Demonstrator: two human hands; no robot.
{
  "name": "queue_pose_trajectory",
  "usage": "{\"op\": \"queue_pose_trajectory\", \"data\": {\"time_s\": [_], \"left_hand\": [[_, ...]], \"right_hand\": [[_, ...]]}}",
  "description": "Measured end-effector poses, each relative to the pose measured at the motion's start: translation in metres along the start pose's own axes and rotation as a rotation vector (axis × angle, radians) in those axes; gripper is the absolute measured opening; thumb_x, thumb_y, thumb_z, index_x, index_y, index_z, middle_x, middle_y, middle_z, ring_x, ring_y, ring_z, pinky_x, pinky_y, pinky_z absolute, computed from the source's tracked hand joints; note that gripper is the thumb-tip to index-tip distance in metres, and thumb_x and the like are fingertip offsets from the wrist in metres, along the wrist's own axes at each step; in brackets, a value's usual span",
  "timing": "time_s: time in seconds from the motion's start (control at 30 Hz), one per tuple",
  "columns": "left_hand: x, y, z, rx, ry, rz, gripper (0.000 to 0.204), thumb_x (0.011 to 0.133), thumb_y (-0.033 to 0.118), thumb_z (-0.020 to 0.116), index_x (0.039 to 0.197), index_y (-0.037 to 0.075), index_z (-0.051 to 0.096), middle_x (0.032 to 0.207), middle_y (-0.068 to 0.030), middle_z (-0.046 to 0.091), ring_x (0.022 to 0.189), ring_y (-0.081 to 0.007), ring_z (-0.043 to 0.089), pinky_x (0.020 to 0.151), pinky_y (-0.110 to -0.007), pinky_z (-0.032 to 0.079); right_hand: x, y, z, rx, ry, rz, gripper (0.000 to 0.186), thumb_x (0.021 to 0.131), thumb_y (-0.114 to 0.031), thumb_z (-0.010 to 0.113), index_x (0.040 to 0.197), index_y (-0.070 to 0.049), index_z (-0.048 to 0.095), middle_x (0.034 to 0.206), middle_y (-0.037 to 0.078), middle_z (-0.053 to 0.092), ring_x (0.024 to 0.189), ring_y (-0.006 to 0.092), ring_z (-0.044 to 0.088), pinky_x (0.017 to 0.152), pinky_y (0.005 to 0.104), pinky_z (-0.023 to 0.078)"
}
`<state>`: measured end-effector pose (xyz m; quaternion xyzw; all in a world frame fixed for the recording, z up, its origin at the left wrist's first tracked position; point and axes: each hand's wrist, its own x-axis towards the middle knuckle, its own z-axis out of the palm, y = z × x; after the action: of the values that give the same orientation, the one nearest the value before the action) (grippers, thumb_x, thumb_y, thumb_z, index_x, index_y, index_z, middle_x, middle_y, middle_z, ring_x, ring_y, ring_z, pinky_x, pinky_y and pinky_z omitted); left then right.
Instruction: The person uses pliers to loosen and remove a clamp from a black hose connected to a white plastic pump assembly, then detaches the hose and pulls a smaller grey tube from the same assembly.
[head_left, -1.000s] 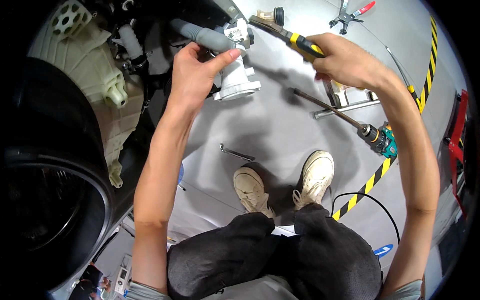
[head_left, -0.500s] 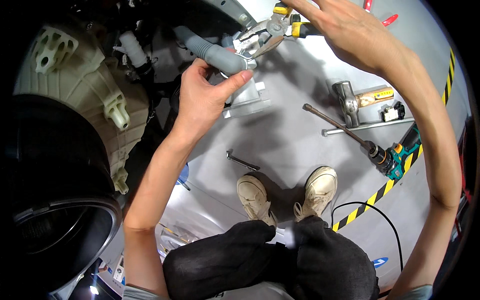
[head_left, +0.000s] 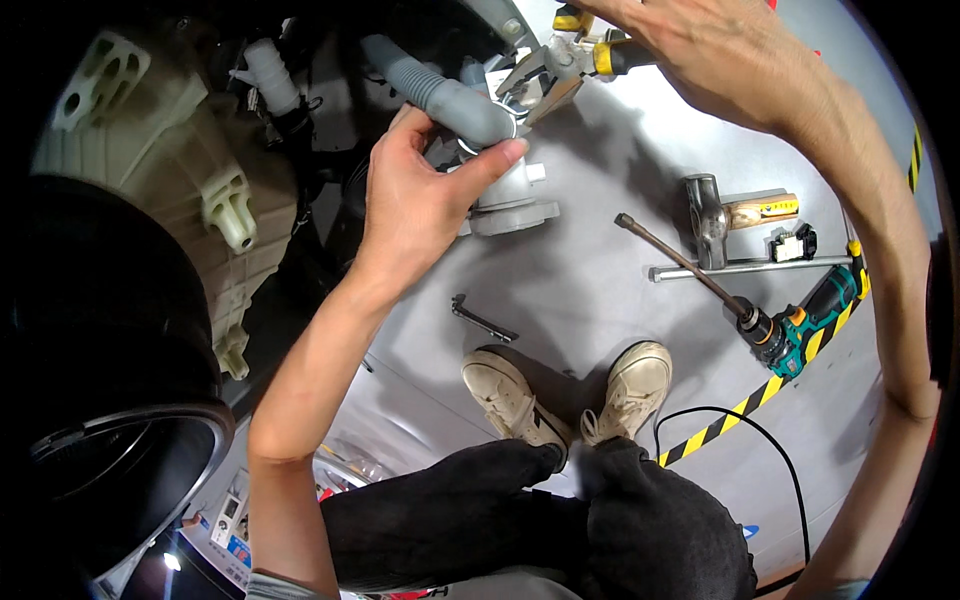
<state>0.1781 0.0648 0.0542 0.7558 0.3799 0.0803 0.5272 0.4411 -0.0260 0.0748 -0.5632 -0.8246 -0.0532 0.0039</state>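
My left hand [head_left: 415,205] has its thumb and fingers closed around the bend of a grey corrugated hose [head_left: 470,112]. The hose end sits at a white plastic fitting, and below it a round white cap [head_left: 515,217] shows. Around the hose end runs a thin wire clamp [head_left: 512,104]. In my right hand [head_left: 705,55] are pliers [head_left: 565,62] with yellow and black handles; the top edge of the picture cuts off part of the fingers. The pliers' jaws are beside the clamp; whether they grip it I cannot tell.
On the grey floor at right lie a hammer [head_left: 708,225], a metal rod [head_left: 740,268] and a teal power drill [head_left: 790,345] with a long bit. A small metal tool [head_left: 483,322] lies before my shoes. At left stand a cream plastic tub [head_left: 150,190] and a black drum-like part [head_left: 110,290].
The hose, my left hand and the pliers appear slightly lower and to the right, partly because the view shifted. The white cap now shows rounder. Both hands keep their hold.
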Motion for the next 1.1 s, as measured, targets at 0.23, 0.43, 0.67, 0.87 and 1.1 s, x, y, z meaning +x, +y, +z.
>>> {"op": "queue_pose_trajectory", "data": {"time_s": [0.23, 0.43, 0.67, 0.87, 1.1], "left_hand": [[0.002, 0.001, -0.003, -0.107, -0.024, -0.067, 0.056, 0.082, 0.008, 0.081, 0.131, -0.003, 0.059, 0.106, -0.0036, 0.068, 0.098, -0.0093, 0.061, 0.093, -0.025, 0.046], [0.005, 0.003, -0.005, -0.169, -0.069, -0.123, 0.056, 0.08, 0.006, 0.081, 0.131, -0.001, 0.06, 0.102, -0.0023, 0.068, 0.095, -0.0087, 0.061, 0.09, -0.026, 0.047], [0.005, 0.002, -0.006, -0.196, -0.081, -0.148, 0.049, 0.078, 0.015, 0.085, 0.122, 0.003, 0.068, 0.099, -0.0022, 0.068, 0.095, -0.0106, 0.061, 0.091, -0.029, 0.048], [0.007, 0.004, -0.009, -0.193, -0.09, -0.169, 0.051, 0.077, 0.014, 0.085, 0.124, 0.003, 0.066, 0.099, -0.0022, 0.068, 0.095, -0.0104, 0.061, 0.091, -0.029, 0.048], [0.009, 0.004, -0.012, -0.152, -0.143, -0.153, 0.057, 0.079, 0.005, 0.082, 0.132, 0.001, 0.06, 0.1, -0.0006, 0.067, 0.094, -0.0091, 0.061, 0.091, -0.027, 0.047]], "right_hand": [[0.002, 0.005, 0.012, -0.028, 0.18, -0.027, 0.04, 0.085, -0.014, 0.059, 0.123, -0.002, 0.053, 0.121, 0.017, 0.054, 0.122, 0.0335, 0.049, 0.115, 0.0529, 0.029], [0.0, 0.005, 0.03, 0.02, 0.145, -0.032, 0.047, 0.082, -0.018, 0.062, 0.124, 0.0, 0.052, 0.117, 0.019, 0.053, 0.117, 0.036, 0.05, 0.111, 0.0558, 0.032], [0.003, 0.012, 0.05, 0.161, 0.173, -0.105, 0.049, 0.074, -0.016, 0.067, 0.117, 0.003, 0.054, 0.105, 0.016, 0.054, 0.105, 0.0317, 0.052, 0.096, 0.043, 0.042], [0.011, 0.014, 0.061, 0.255, 0.167, -0.122, 0.035, 0.071, -0.015, 0.067, 0.101, -0.001, 0.056, 0.095, 0.015, 0.051, 0.092, 0.0314, 0.051, 0.084, 0.0412, 0.042], [0.015, 0.01, 0.069, 0.339, 0.124, -0.102, 0.028, 0.071, -0.014, 0.066, 0.094, -0.004, 0.054, 0.093, 0.015, 0.052, 0.089, 0.0331, 0.053, 0.081, 0.0421, 0.044]]}}
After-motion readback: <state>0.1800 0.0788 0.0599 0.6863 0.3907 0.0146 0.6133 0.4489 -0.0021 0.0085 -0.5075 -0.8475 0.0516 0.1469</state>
